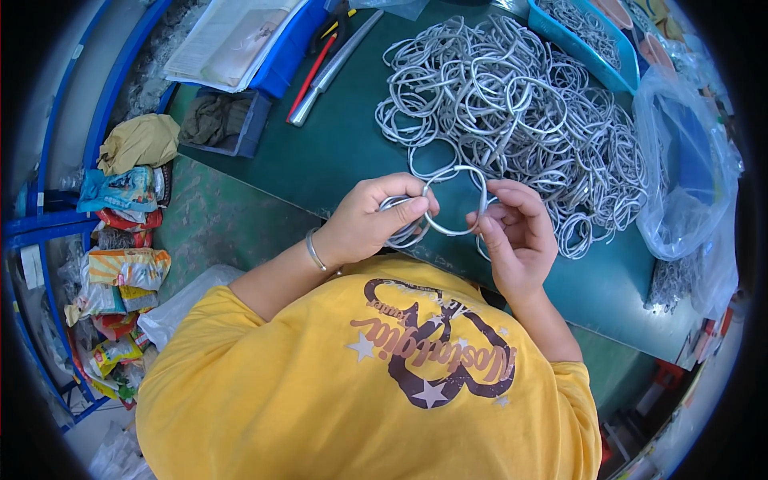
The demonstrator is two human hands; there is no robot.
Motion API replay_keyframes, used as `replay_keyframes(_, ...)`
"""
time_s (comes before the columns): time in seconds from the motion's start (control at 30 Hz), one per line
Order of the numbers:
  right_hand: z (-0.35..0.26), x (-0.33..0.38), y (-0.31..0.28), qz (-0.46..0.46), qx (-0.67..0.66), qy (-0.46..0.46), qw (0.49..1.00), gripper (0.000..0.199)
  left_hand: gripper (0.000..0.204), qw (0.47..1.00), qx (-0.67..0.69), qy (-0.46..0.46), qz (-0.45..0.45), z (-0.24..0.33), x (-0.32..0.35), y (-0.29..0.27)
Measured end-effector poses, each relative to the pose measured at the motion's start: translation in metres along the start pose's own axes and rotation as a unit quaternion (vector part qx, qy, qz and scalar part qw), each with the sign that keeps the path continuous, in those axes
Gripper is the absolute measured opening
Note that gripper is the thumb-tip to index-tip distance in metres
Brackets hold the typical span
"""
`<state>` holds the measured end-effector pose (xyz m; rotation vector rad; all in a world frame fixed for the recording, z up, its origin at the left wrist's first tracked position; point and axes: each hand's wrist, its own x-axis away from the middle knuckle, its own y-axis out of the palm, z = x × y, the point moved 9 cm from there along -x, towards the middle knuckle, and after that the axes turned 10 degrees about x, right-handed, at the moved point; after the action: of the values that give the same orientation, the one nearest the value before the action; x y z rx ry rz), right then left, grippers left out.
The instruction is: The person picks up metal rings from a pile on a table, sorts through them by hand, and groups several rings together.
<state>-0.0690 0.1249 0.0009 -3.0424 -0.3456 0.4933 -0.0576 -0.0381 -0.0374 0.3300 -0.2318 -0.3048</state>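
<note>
Between my two hands, over the near edge of the table, is a silvery metal ring (450, 233). My left hand (374, 214) pinches its left side between thumb and fingers, and several more metal rings (406, 234) hang in that same hand. The right side of the ring rests between the thumb and curled fingers of my right hand (518, 232). Just beyond my hands, a large tangled heap of similar metal rings (512, 104) covers the table's middle and right. One loose ring (433, 172) lies at the heap's near left edge, partly behind the ring I hold.
On the green table (336, 152) lie a tapered metal rod (336, 68) and a red stick (310, 78). A grey bin (246, 132) with dark cloth stands left, near a blue box (280, 60). A turquoise basket (620, 76) and clear plastic bag (684, 168) flank the heap. Shelves stand left.
</note>
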Motion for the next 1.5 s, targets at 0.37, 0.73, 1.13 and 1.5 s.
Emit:
replay_keyframes(0.37, 0.016, -0.005, 0.000, 0.009, -0.150, 0.119, 0.981, 0.019, 0.028, 0.974, 0.184, -0.123, 0.039, -0.027, 0.002, -0.008)
replay_keyframes(0.73, -0.005, -0.004, 0.013, -0.001, -0.042, 0.009, 0.999, 0.022, 0.055, 0.871, 0.453, -0.188, -0.005, -0.048, 0.003, 0.004)
replay_keyframes(1.13, -0.005, -0.018, 0.032, -0.088, 0.278, -0.097, 0.951, 0.019, 0.064, 0.813, 0.565, -0.130, -0.060, -0.034, 0.005, 0.004)
replay_keyframes(1.5, 0.018, 0.003, 0.062, -0.254, 0.422, -0.138, 0.859, 0.019, 0.081, 0.828, 0.553, -0.082, -0.054, -0.015, 0.003, 0.000)
